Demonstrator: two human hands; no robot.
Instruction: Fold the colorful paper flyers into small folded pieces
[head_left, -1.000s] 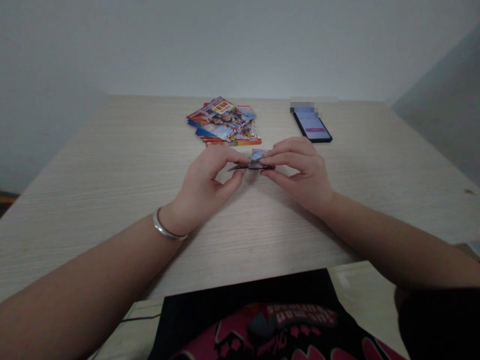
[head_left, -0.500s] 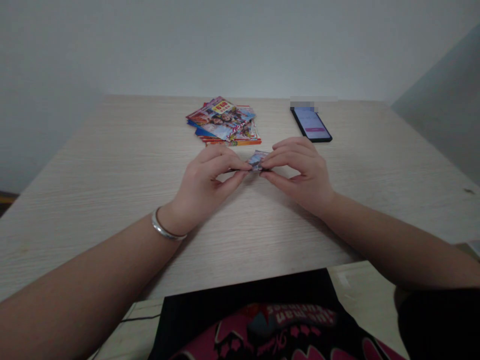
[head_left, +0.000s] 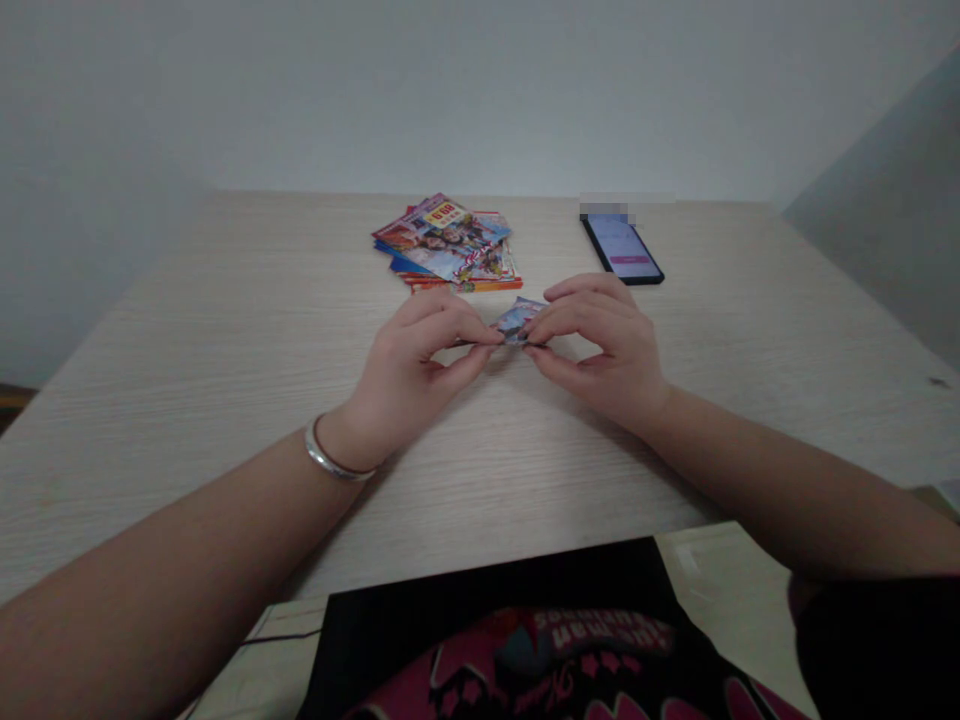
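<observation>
Between my two hands is a small sheet of printed paper (head_left: 517,318), bluish and multicoloured, partly hidden by my fingers. My left hand (head_left: 429,345) pinches its near left edge between thumb and fingers. With thumb and forefinger, my right hand (head_left: 600,335) grips the same paper on the right. The paper is held just over the table, and its far part tilts up between the fingertips. Whether it is folded I cannot tell.
Behind my left hand lies a fanned pile of colourful printed leaflets (head_left: 450,240). A phone (head_left: 626,250) with a lit screen lies beyond my right hand. The pale wood-grain table (head_left: 225,330) meets a white wall (head_left: 480,90) at the back.
A little more of the paper shows between my fingertips. My right fingertips have shifted slightly to the right; my left hand is almost still.
</observation>
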